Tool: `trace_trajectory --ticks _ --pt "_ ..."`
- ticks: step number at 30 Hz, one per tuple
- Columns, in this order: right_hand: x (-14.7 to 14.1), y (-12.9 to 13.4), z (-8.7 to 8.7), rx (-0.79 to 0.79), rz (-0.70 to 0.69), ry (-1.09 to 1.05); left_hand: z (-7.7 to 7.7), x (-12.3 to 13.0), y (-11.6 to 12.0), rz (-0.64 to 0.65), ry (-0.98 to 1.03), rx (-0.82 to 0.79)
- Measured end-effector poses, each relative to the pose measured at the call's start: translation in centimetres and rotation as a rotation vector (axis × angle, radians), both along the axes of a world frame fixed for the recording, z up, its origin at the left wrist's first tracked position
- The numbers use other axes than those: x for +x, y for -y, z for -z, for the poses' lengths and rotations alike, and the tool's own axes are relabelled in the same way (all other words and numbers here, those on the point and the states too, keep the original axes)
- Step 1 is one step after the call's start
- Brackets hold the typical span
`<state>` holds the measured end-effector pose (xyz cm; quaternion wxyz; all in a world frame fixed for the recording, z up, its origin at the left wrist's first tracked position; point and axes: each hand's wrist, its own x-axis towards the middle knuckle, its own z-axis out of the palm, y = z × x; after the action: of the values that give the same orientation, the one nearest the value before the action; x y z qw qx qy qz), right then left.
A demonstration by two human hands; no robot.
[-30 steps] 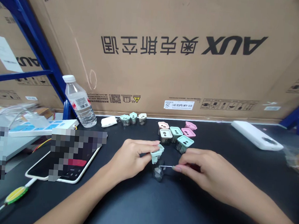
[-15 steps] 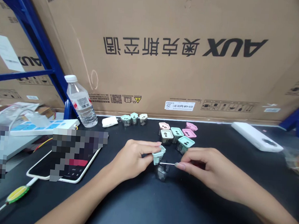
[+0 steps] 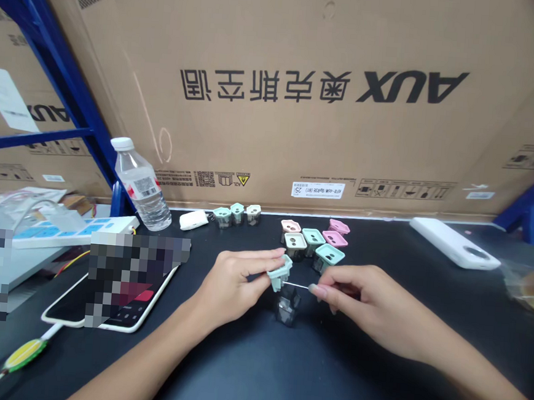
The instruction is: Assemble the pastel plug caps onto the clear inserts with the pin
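Observation:
My left hand (image 3: 237,284) pinches a mint-green plastic lid (image 3: 280,272) between thumb and fingers, tilted on its side. From the right, my right hand (image 3: 355,302) grips a thin screwdriver (image 3: 296,285); its metal shaft points left and its tip meets the lid's underside. Most of the handle is hidden in the palm. Just below the lid, a smoky see-through small container (image 3: 287,309) stands on the black table. Behind my hands are similar lidded containers, among them a mint one (image 3: 329,255), a cream one (image 3: 296,242) and a pink one (image 3: 335,238).
More small containers (image 3: 237,213) stand at the back left beside a white case (image 3: 194,220). A water bottle (image 3: 143,187), phones (image 3: 133,313) and a power strip (image 3: 77,229) are on the left. A white power bank (image 3: 453,243) lies right. A large cardboard box (image 3: 263,132) walls the back.
The lid and the screwdriver tip have shifted slightly left and up, apart from the smoky container below. The whole view has moved a little. Both hands keep their grip.

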<state>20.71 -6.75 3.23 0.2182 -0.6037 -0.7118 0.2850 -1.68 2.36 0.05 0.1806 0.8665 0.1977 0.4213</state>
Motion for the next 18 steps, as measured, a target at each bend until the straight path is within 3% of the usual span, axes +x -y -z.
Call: trace_trajectory --ticks 18 --pt "-0.29 0.21 -0.25 -0.054 0.004 -0.069 0.24 0.31 0.07 -0.027 0.045 0.060"
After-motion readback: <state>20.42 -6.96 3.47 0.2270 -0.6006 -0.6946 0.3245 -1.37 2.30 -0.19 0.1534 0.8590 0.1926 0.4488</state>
